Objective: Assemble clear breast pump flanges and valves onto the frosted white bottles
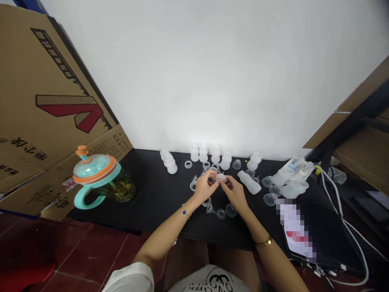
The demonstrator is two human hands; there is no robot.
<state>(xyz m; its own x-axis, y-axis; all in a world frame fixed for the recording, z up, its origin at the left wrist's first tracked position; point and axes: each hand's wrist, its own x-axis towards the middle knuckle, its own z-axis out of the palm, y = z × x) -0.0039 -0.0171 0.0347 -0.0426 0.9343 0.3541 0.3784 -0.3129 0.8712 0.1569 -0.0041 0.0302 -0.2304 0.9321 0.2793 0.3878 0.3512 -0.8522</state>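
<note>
Black tabletop [152,207]: it runs across in front of you, with a white wall [212,73] rising directly behind it.

Room: dark red floor tiles [75,255] lie below the near edge. A printed cardboard sheet [51,93] leans at the left, and a brown board [361,109] on a black frame shows at the right.

Left hand [204,188]: your fingers are closed, pinching the clear round piece from its left side. A blue-charm bracelet [184,211] circles the wrist.

Right hand [235,194]: your fingers are also closed, pinching the same piece from its right side. A gold bracelet [263,243] circles the wrist.

Clear round piece [221,177]: it is held between your fingertips, above the table's middle.

Frosted bottles: about six stand near the wall, and one [249,182] lies just right of your right hand.

Clear cups: about four sit at the right, including one [270,199] near the table's edge.

Teal-and-orange lidded mug [101,174]: one stands at the left, holding something dark.

Hard to make out: the white heap [291,176] at the right looks bagged, so its pieces cannot be counted. The label [293,227] on the dark case [328,231] is pixelated. Your white shirt [209,280] is cut off by the lower edge.
</note>
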